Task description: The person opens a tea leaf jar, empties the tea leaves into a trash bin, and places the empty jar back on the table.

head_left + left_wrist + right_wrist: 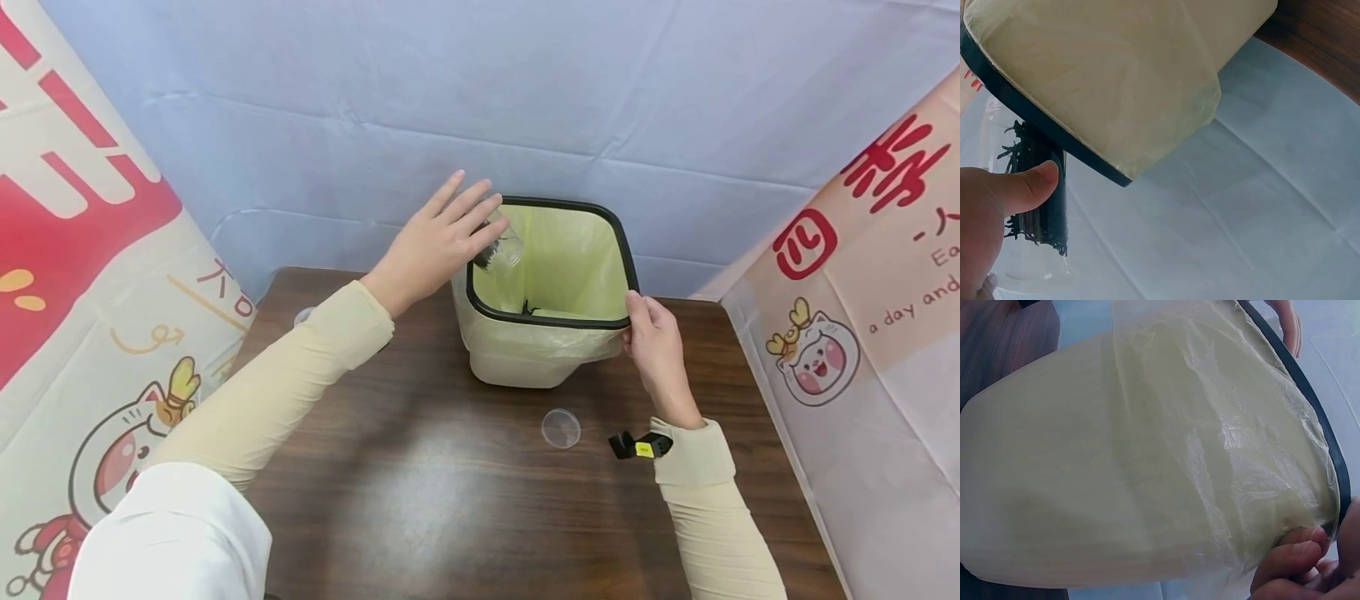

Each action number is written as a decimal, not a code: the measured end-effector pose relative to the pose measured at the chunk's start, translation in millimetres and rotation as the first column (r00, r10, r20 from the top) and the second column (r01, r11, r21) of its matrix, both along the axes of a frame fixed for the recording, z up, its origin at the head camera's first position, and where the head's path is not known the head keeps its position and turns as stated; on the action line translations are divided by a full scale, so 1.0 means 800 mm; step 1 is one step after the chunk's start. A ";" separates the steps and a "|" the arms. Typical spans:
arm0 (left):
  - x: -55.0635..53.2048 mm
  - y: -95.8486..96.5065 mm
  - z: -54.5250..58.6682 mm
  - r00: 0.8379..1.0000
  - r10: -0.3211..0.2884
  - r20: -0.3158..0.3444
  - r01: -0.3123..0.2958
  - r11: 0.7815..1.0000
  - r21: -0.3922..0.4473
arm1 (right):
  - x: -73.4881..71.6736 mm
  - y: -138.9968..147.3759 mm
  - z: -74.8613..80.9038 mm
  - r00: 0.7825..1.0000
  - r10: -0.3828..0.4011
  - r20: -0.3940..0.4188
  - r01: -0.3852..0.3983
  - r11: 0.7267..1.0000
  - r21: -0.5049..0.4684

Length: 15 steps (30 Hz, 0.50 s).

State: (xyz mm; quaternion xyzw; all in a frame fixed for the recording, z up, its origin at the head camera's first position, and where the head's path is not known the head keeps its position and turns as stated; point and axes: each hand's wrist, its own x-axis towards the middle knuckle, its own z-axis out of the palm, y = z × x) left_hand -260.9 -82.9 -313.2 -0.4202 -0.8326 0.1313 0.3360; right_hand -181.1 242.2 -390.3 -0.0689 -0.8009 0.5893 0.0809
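My left hand (pixel 438 242) grips a clear plastic jar (pixel 512 250) at the left side of the trash bin. The jar leans over the black rim (pixel 540 318), its end inside the opening. Dark, thin strands (pixel 1038 194) are bunched inside it, with the thumb across them in the left wrist view. The cream bin (pixel 517 371) wears a thin, pale liner bag (pixel 1222 437) folded over its outside. With thumb and fingers, my right hand (pixel 656 342) pinches the rim and liner at the near right corner. Something small and dark (pixel 528 308) shows inside the bin.
A clear round lid (pixel 561 428) lies on the brown wooden table (pixel 420 508) in front of the bin. Another small clear piece (pixel 303 316) peeks out behind the left sleeve. A pale blue cloth (pixel 420 108) hangs behind, and printed panels stand on both sides.
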 end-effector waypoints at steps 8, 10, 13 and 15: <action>0.003 0.000 0.002 1.000 -0.007 0.003 0.007 1.000 -0.018 | 0.002 -0.002 0.002 1.000 -0.006 -0.015 0.006 1.000 -0.025; 0.003 0.001 0.002 1.000 -0.006 0.004 0.006 1.000 -0.020 | 0.003 -0.003 0.002 1.000 -0.006 -0.018 0.005 0.999 -0.039; 0.004 0.001 0.002 1.000 -0.005 0.002 0.005 1.000 -0.021 | 0.003 -0.003 0.002 1.000 -0.007 -0.019 0.006 0.999 -0.042; 0.004 0.001 0.003 1.000 -0.002 -0.005 0.002 1.000 -0.022 | 0.003 -0.003 0.002 1.000 -0.009 -0.019 0.008 0.999 -0.037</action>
